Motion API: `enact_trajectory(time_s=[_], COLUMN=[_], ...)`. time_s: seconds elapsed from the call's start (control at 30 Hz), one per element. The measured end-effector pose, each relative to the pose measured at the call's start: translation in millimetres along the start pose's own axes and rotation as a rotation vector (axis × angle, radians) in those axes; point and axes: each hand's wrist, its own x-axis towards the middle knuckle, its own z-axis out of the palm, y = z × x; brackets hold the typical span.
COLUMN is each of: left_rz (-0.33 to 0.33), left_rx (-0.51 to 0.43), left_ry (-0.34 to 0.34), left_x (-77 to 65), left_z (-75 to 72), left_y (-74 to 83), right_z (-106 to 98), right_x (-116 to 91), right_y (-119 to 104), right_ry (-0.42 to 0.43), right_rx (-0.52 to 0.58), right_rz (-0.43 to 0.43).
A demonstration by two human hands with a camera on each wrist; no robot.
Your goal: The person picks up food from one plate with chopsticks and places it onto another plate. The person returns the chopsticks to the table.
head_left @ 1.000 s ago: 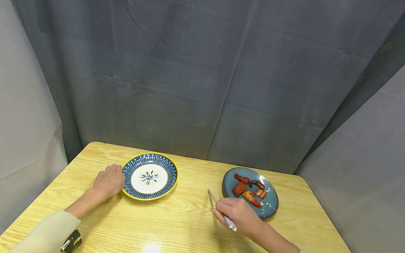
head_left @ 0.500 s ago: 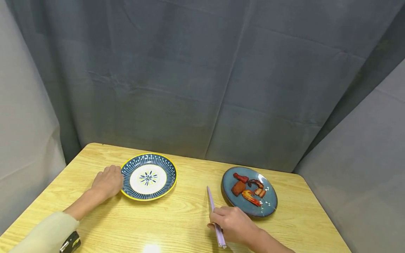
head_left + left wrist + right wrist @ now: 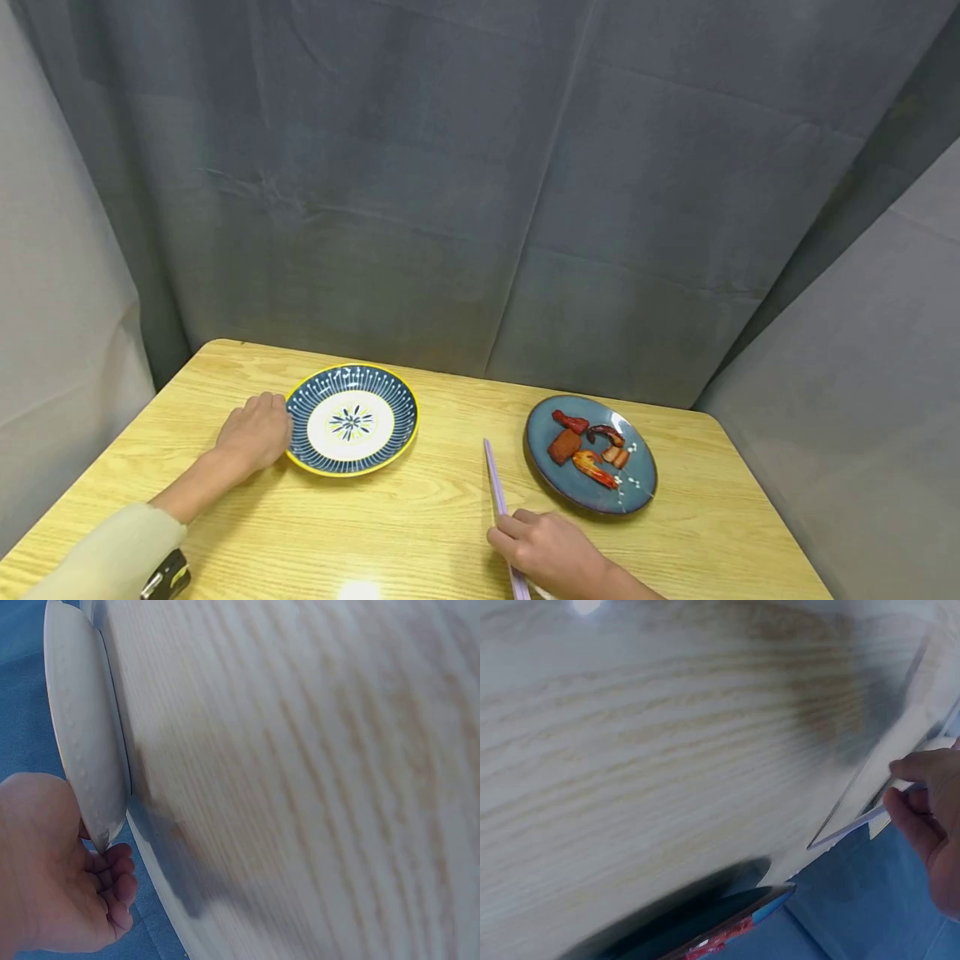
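My left hand [image 3: 255, 432] grips the left rim of a round plate [image 3: 351, 450] with a navy striped border, white middle and yellow edge. In the left wrist view its fingers curl at the edge of the plate [image 3: 88, 720], whose pale underside faces the camera. Lavender chopsticks [image 3: 495, 479] are held in my right hand [image 3: 551, 550], their tips pointing away over the table. The right wrist view has the chopsticks [image 3: 859, 821] passing between thumb and fingers. Beyond that hand, to the right, lies a blue plate [image 3: 581, 493], not touched by it.
On the blue plate are a shrimp-like piece [image 3: 592, 468], a brown slab [image 3: 564, 447], a red drumstick-shaped piece [image 3: 572, 421], a dark curled piece [image 3: 606, 434] and a striped piece [image 3: 617, 456]. A grey curtain [image 3: 420, 208] hangs behind the wooden table [image 3: 420, 542].
My right hand has moved toward the near edge, away from the blue plate, and the chopsticks have turned to point more straight ahead. My left hand stays on the patterned plate.
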Motion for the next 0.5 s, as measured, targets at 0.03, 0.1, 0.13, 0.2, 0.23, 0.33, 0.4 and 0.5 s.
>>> enact_trajectory(time_s=[0.03,0.1,0.13,0.2,0.23,0.33,0.4,0.5], left_rz=[-0.002,-0.004,-0.005,-0.005,-0.004,-0.002,-0.001,0.001], left_rx=[-0.001,0.001,0.001,0.003,0.003,0.002,0.0,-0.001], left_ry=[-0.001,-0.001,0.0,-0.001,-0.001,-0.002,-0.004,-0.003], left_x=[0.0,0.0,0.0,0.0,0.0,0.1,0.1,0.1], left_z=[0.0,0.0,0.1,0.5,0.6,0.8,0.7,0.4], left_y=[0.1,0.2,0.0,-0.4,-0.5,-0.7,-0.5,-0.3], right_z=[0.5,1.6,2.3,3.6,4.1,6.0,7.0,9.6], right_x=[0.2,0.7,1.0,1.3,1.5,1.6,1.7,1.4], right_y=[-1.4,-4.0,-5.1,-7.1,-8.1,-11.1,-13.0,-15.0], right_ry=[-0.013,-0.049,-0.066,-0.1,-0.119,-0.16,-0.177,-0.182], right_rx=[-0.001,-0.004,-0.006,-0.016,-0.02,-0.042,-0.047,-0.053], right_rz=[0.002,0.013,0.021,0.038,0.048,0.067,0.077,0.085])
